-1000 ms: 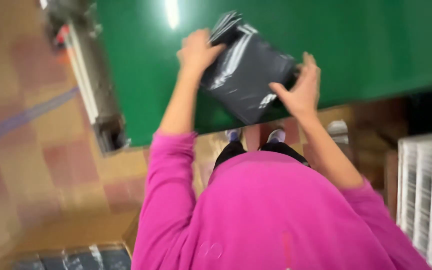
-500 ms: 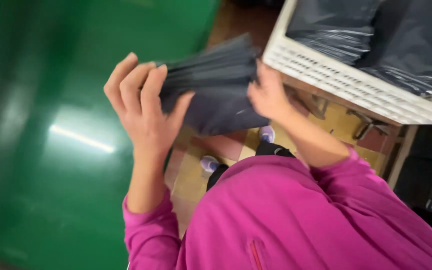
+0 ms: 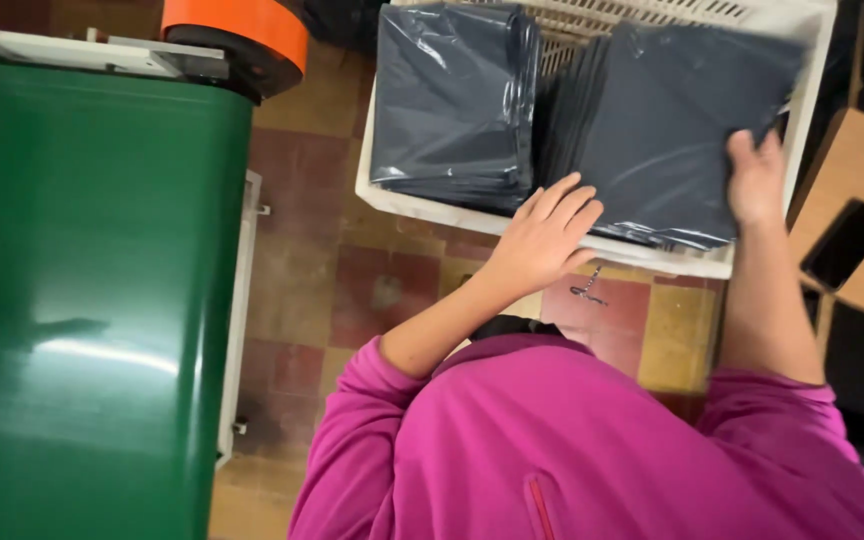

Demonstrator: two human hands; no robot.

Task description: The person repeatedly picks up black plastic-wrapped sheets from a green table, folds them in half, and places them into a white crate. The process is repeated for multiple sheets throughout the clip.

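A white slatted crate stands on the tiled floor in front of me and holds two stacks of flat dark plastic packages. My left hand presses on the near left edge of the right stack, its fingers spread over the crate's rim. My right hand grips the same stack's right edge. The stack lies between both hands inside the crate. The left stack is untouched. My magenta sleeves and chest fill the bottom of the view.
A green conveyor belt with a white side rail runs along the left, and an orange roller sits at its far end. On the right, a black phone lies on a brown wooden surface.
I have turned from the green belt to the crate. The dark packages that I held up in both hands now lie in the crate's right side.
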